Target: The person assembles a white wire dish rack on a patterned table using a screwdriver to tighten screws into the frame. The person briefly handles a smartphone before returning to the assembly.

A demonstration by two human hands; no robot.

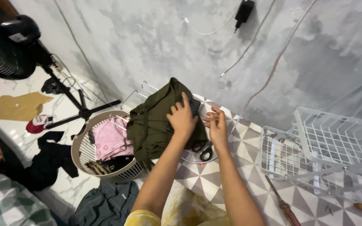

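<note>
Surface: a table (248, 167) with a grey-and-white triangle pattern, set against a mottled grey wall (181, 37).
Step in hand: judged as flattening the olive-green garment (151, 121) at the table's far edge; next it likely wants a firm grasp on the cloth.
Left hand (182, 119): fingers spread, palm pressed flat on the garment.
Right hand (216, 125): fingers loosely curled, gripping nothing, just beside black-handled scissors (204, 150).
Beyond: a laundry basket (80, 142) holding pink clothes, a standing fan (11, 42).

A triangle-patterned table (231, 175) bears an olive garment (151, 121), scissors (204, 151) and white wire baskets (315, 155).
</note>
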